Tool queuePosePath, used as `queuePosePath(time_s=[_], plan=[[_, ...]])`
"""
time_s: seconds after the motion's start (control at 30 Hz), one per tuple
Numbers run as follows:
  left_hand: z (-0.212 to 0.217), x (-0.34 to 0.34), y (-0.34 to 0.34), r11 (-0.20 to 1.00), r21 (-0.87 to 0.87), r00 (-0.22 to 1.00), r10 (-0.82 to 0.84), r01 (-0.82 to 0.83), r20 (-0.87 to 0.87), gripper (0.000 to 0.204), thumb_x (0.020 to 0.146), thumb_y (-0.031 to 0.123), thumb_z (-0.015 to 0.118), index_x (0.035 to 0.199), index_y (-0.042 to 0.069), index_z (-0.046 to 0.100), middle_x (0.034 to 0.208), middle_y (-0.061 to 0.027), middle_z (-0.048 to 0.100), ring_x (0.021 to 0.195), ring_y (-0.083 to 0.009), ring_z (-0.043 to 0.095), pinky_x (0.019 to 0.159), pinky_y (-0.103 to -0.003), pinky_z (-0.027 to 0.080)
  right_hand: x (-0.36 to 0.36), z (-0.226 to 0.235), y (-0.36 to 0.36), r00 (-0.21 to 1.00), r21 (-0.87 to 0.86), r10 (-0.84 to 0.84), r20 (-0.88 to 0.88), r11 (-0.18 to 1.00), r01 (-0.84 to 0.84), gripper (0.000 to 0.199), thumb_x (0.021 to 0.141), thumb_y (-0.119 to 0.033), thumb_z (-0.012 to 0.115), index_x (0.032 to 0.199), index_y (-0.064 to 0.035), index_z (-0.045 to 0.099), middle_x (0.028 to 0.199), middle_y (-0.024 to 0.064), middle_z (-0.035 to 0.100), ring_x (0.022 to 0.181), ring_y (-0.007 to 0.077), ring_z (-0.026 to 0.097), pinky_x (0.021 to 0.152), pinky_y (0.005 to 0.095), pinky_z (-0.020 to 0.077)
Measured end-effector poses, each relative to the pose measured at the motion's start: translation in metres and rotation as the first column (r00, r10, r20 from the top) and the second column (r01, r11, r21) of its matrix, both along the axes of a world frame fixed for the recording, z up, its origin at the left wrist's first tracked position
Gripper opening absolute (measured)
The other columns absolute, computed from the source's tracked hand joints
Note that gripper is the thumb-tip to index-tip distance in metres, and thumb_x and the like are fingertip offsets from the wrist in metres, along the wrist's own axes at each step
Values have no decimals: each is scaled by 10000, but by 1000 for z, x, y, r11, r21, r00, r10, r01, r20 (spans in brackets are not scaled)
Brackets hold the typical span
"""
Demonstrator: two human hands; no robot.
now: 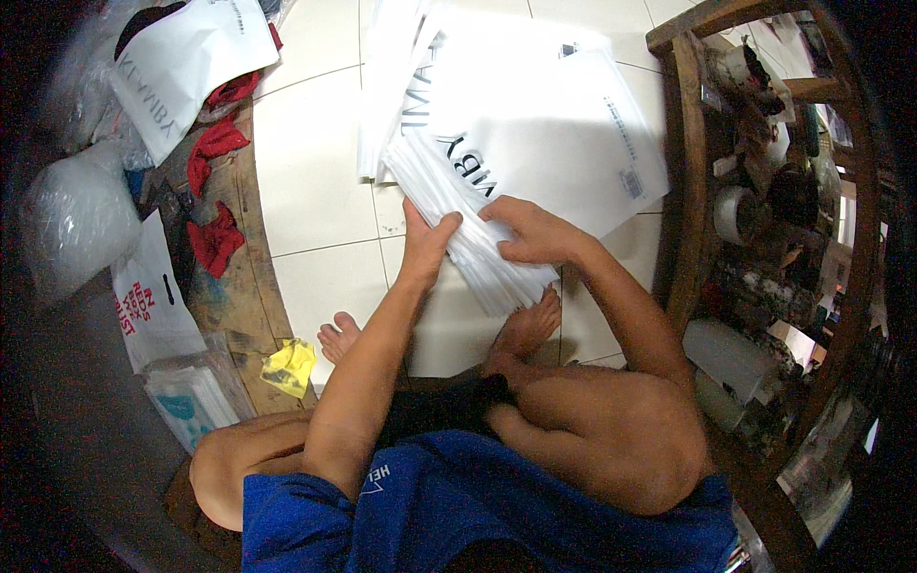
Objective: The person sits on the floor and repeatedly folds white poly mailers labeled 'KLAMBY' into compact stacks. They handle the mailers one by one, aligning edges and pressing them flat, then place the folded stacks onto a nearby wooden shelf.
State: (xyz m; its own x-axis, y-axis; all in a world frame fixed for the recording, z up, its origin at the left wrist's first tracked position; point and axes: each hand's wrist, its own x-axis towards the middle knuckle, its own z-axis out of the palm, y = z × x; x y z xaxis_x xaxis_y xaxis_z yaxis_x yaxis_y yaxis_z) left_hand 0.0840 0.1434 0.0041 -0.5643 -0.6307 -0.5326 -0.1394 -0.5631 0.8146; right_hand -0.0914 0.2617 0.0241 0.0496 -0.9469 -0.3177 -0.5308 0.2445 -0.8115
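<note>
A thick stack of thin white plastic bags (458,205), fanned at its edges, slants between my two hands above the floor. My left hand (427,239) grips its left side, thumb on top and fingers underneath. On the right side, my right hand (535,232) closes over the stack with thumb and fingers. Beyond and under it, large flat white printed bags (564,124) lie spread on the tiles. Another pile of long white plastic (390,91) lies to their left. The stack's lower end hangs close to my right foot (530,329).
A wooden rack (683,143) with tape rolls and clutter stands at right. Along the left, a wooden board (253,315) bears red cloth scraps (216,239) and a yellow scrap (288,367). Bulging clear plastic (78,220) and more printed white bags (196,72) lie beyond it.
</note>
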Motion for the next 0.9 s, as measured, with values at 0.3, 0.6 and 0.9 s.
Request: queuePosePath(time_s=[0.3, 0.6, 0.9], plan=[[0, 1, -1, 1000, -6, 1000, 3, -3, 1, 797, 780, 147, 673, 1408, 6, 202, 1293, -201, 451, 1181, -290, 480, 1023, -385, 403, 8, 12, 1, 959, -63, -283, -25, 958, 281, 441, 765, 0, 522, 1206, -17, 535, 1121, 195, 589, 1057, 338, 588, 974, 396, 444], [-1, -2, 0, 999, 26, 999, 28, -27, -20, 794, 795, 162, 732, 1383, 1, 222, 1271, -199, 467, 1158, -284, 503, 983, -380, 444, 4, 21, 4, 990, -66, -141, 29, 988, 142, 306, 768, -173, 734, 1025, -42, 633, 1016, 113, 623, 962, 252, 602, 838, 349, 475], [7, -3, 0, 999, 31, 1000, 21, -20, -22, 798, 792, 168, 754, 1373, 10, 230, 1265, -201, 475, 1164, -289, 506, 992, -383, 445, 1, 5, 11, 984, -55, -169, 60, 984, 172, 278, 776, -126, 681, 1030, -43, 604, 949, 116, 607, 865, 233, 583, 780, 352, 466]])
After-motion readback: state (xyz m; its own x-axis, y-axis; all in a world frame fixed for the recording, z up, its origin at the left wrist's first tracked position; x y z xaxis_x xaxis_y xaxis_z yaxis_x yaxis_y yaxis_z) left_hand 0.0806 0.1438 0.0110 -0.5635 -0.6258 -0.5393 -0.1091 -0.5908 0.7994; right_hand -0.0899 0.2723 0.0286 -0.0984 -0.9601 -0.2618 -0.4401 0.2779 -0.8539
